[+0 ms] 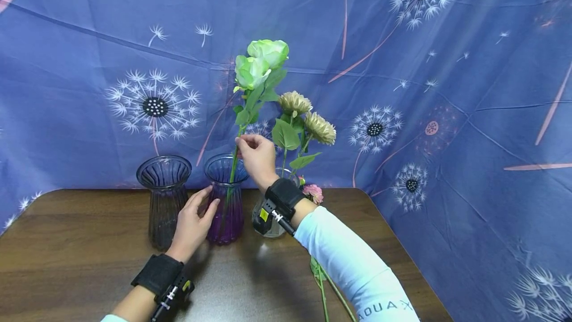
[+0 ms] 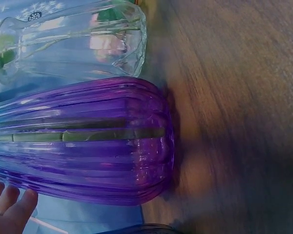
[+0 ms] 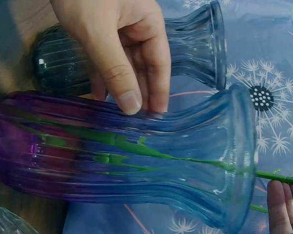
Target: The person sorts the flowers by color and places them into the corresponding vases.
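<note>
head view shows the purple vase [image 1: 225, 202] near the table's [image 1: 67, 257] back edge holding green rose stems [image 1: 234, 163], pinched above its rim by the right hand [image 1: 255, 155], while the left hand [image 1: 192, 225], fingers relaxed, touches its side, between a grey vase [image 1: 164, 198] and a clear vase [image 1: 268, 212] of beige flowers [image 1: 308, 118].

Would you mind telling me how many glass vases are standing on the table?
3: a dark vase at left, a purple vase in the middle holding the green roses, and a clear vase at right, partly hidden behind the right wrist.
</note>
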A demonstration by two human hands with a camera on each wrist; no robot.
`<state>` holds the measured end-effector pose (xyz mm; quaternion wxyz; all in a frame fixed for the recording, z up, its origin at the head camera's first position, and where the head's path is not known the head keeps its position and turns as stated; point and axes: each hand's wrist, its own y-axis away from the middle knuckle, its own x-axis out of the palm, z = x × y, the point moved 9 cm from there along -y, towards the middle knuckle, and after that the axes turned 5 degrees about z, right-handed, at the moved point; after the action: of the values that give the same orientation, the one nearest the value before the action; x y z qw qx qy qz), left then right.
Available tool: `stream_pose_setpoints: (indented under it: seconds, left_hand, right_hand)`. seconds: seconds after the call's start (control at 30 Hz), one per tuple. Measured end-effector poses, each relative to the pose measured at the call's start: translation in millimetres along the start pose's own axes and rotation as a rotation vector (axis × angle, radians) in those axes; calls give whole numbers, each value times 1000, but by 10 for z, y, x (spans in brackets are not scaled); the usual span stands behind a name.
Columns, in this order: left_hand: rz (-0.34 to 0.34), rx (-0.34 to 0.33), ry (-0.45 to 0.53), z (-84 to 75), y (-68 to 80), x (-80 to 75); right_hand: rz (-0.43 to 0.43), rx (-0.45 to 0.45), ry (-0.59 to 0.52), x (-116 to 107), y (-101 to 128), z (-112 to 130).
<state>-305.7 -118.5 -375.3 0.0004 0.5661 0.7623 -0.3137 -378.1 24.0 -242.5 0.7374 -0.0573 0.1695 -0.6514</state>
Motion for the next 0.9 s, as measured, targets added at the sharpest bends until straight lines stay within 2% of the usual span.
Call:
stream_pose_setpoints:
  seconds: [0.6, 0.9]
  left_hand:
    - [-5, 2, 10, 11, -3, 4]
    - [-17, 6, 16, 22, 8, 0]
  right_hand:
    - [-26, 23, 51, 67, 24, -189]
    - [9, 49, 66, 105, 2, -217]
